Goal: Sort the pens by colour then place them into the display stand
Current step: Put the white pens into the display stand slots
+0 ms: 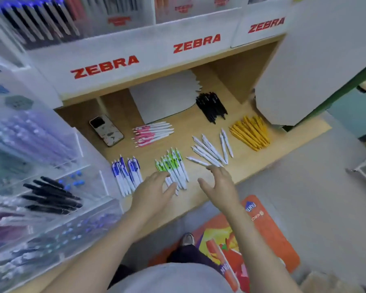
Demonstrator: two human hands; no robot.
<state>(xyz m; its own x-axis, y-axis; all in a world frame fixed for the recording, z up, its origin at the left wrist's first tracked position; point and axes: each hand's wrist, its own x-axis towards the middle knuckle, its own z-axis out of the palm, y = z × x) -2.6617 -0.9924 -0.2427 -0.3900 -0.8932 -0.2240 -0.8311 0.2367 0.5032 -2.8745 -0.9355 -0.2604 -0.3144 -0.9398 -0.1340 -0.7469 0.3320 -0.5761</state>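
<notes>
Flanking green-clipped white pens (pixel 173 168) | left hand (pixel 151 190), right hand (pixel 219 185) | each grip spread, empty

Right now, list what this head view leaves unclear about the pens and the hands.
- Green pens: near ends hidden under the left hand; whether the fingers touch them is unclear.
- Right hand: spread open by the white pens; contact with them cannot be judged.
- Display stand: pens inside are blurred, so colours and counts are uncertain.
- Print on the blue pens: too small to read.
</notes>
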